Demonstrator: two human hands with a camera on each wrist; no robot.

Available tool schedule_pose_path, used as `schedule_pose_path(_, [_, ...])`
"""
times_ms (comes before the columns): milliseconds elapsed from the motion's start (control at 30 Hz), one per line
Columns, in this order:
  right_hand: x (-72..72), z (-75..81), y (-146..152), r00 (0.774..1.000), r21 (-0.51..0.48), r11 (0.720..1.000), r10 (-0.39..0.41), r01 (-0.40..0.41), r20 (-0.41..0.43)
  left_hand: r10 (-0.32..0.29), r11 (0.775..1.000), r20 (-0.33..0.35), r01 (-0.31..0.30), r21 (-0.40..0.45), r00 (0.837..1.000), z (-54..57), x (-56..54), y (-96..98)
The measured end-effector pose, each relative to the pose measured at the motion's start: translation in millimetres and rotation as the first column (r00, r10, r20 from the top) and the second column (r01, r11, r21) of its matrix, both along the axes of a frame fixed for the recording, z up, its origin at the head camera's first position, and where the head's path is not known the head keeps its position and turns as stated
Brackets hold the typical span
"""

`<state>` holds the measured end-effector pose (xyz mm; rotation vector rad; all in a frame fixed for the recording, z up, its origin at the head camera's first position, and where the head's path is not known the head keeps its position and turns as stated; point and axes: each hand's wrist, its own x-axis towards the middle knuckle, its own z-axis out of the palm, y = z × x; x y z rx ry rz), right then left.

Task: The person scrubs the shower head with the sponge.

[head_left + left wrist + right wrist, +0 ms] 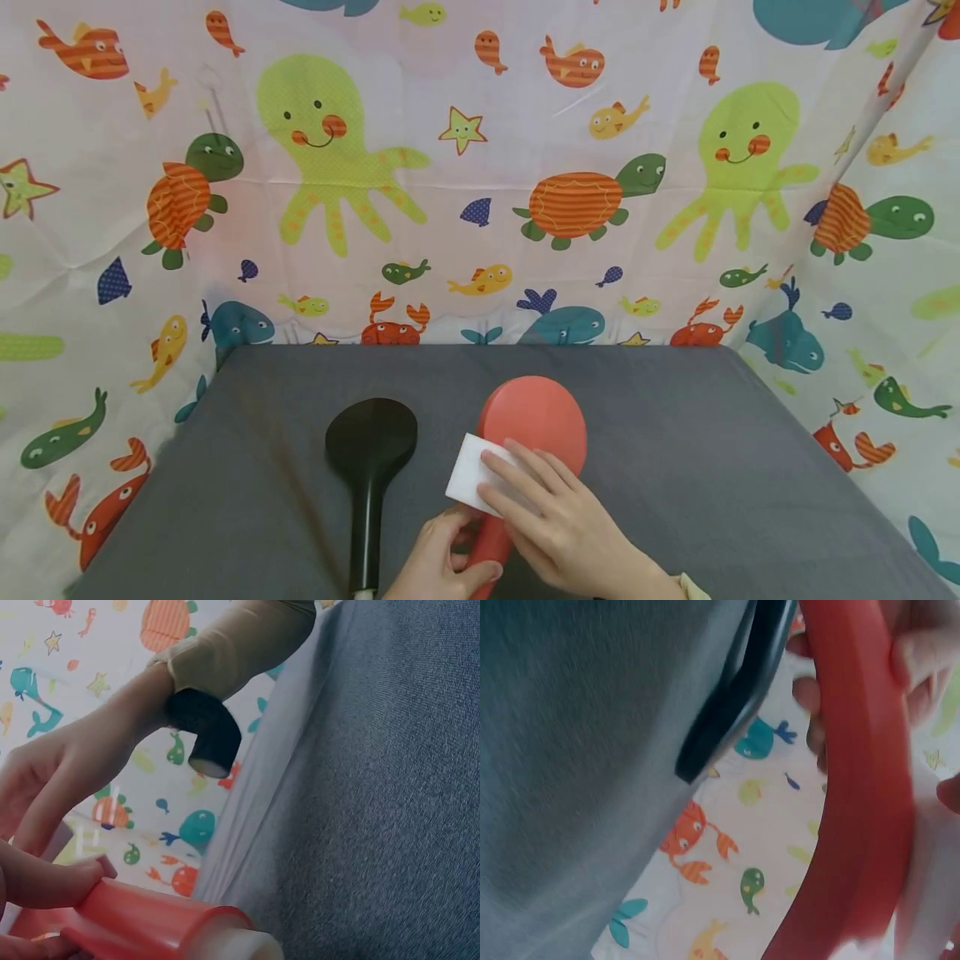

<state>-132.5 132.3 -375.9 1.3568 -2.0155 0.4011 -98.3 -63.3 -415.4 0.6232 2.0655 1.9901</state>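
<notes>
Sea-creature cloth backs the grey tabletop. Left: black tool. Centre: left hand, grip curled round the red tool; white block, pressed there by the right hand, fingers outstretched. Apparent wiping calls next for steady support.

A small screened-off booth around a table topped with plain dark grey cloth. Facing me and down both sides hangs a white curtain with a children's sea print: smiling green octopuses, orange-shelled turtles, red crabs, blue whales, starfish and little fish. Creases run across the fabric, and it turns at the corners to follow the table's edges. Whether the room beyond is a home, lab or office, I cannot tell.
</notes>
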Motion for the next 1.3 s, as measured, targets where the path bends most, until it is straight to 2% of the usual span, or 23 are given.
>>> schedule_pose_path(100, [-9.7, 8.1, -0.2, 0.999, -0.077, 0.996, -0.047, 0.045, -0.021, -0.01, 1.0, -0.051, 0.009, -0.004, 0.999, -1.8, -0.9, 0.1])
schedule_pose_path(167, [-17.0, 15.1, 2.8, 0.996, -0.146, 0.985, -0.094, 0.093, 0.0, -0.012, 1.0, -0.072, 0.011, -0.007, 0.997, -2.3, -1.3, 0.8])
schedule_pose_path(267, [-26.9, 24.7, 11.3, 0.982, -0.235, 0.954, -0.181, 0.187, 0.049, -0.028, 1.0, -0.073, 0.029, 0.007, 0.997, -2.6, -1.6, 2.1])
schedule_pose_path(400, [-34.6, 31.0, 25.3, 0.946, -0.292, 0.9, -0.296, 0.323, 0.134, -0.035, 0.999, -0.05, 0.037, 0.038, 0.998, -2.0, -0.4, 2.5])
schedule_pose_path(500, [-34.8, 29.1, 29.8, 0.928, -0.313, 0.874, -0.339, 0.37, 0.153, -0.025, 0.998, -0.035, 0.027, 0.048, 0.999, -0.7, 0.7, 2.2])
schedule_pose_path(533, [-33.6, 27.2, 29.2, 0.932, -0.324, 0.874, -0.332, 0.362, 0.144, -0.022, 0.998, -0.031, 0.023, 0.052, 0.999, -0.3, 1.0, 2.0])
schedule_pose_path(600, [-29.4, 22.3, 25.3, 0.954, -0.335, 0.893, -0.286, 0.301, 0.095, -0.016, 0.998, -0.022, 0.018, 0.068, 1.0, 0.8, 1.0, 1.9])
schedule_pose_path(733, [-15.1, 9.4, 12.9, 0.993, -0.256, 0.961, -0.111, 0.1, -0.031, -0.021, 0.992, -0.002, 0.021, 0.124, 1.0, 1.8, 0.1, 0.4])
schedule_pose_path(833, [-2.9, 1.0, 7.9, 0.999, -0.134, 0.991, 0.022, -0.029, -0.049, -0.05, 0.982, 0.005, 0.049, 0.181, 0.999, 1.7, -1.9, -1.4])
schedule_pose_path(900, [1.3, -1.3, 8.1, 0.996, -0.079, 0.993, 0.08, -0.084, -0.048, -0.091, 0.969, 0.013, 0.086, 0.231, 0.996, 1.5, -3.6, -2.7])
schedule_pose_path(967, [1.0, -0.2, 10.6, 0.992, -0.068, 0.991, 0.111, -0.114, -0.053, -0.145, 0.949, 0.031, 0.131, 0.287, 0.989, 1.7, -5.2, -4.0])
schedule_pose_path(1067, [-9.5, 7.3, 16.6, 0.988, -0.131, 0.985, 0.099, -0.114, -0.117, -0.223, 0.917, 0.081, 0.181, 0.356, 0.971, 3.2, -6.2, -6.2])
schedule_pose_path(1133, [-19.4, 13.4, 20.9, 0.986, -0.202, 0.975, 0.056, -0.087, -0.154, -0.252, 0.907, 0.112, 0.194, 0.373, 0.961, 4.6, -6.0, -7.4])
schedule_pose_path(1200, [-29.4, 19.4, 25.2, 0.988, -0.278, 0.96, -0.006, -0.037, -0.152, -0.258, 0.913, 0.14, 0.194, 0.358, 0.956, 6.2, -5.2, -8.1])
schedule_pose_path(1300, [-41.4, 26.5, 30.0, 0.99, -0.373, 0.925, -0.114, 0.075, -0.082, -0.235, 0.935, 0.158, 0.179, 0.306, 0.959, 7.8, -4.2, -7.7])
